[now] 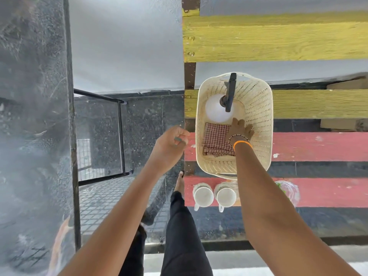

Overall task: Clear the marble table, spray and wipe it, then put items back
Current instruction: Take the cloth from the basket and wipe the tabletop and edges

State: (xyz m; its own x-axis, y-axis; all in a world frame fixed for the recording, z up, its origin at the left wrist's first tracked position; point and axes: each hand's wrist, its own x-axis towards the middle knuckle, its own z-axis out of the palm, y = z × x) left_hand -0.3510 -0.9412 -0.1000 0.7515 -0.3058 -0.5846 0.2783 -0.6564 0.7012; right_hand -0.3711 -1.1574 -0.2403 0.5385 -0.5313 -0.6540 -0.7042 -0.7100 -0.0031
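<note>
Reaching down into the cream basket, the right hand lies with its fingers straight and spread over the far edge of the folded checked cloth, touching it but not yet curled round it. Just beyond the fingertips the white spray bottle stands in the basket, its black trigger head pointing away. The left hand hangs beside the basket, outside its wall, fingers curled loosely; something small and greenish shows at the fingers, too unclear to name. The basket sits on a desk of painted planks, red and yellow, not on the marble; the dark speckled marble surface lies well to the left of the left hand. Nearer the body than the right hand, two white cups stand on a red plank, a clear glass item beside them. By my judgement cloth or bottle is about to be fetched for the spray and wipe. Risks: a flat hand may drag only the top fold, so the cloth unfolds or snags on the perforated wall; lifting past the bottle could tip it; a forearm swinging back could knock the cups off their plank.
</note>
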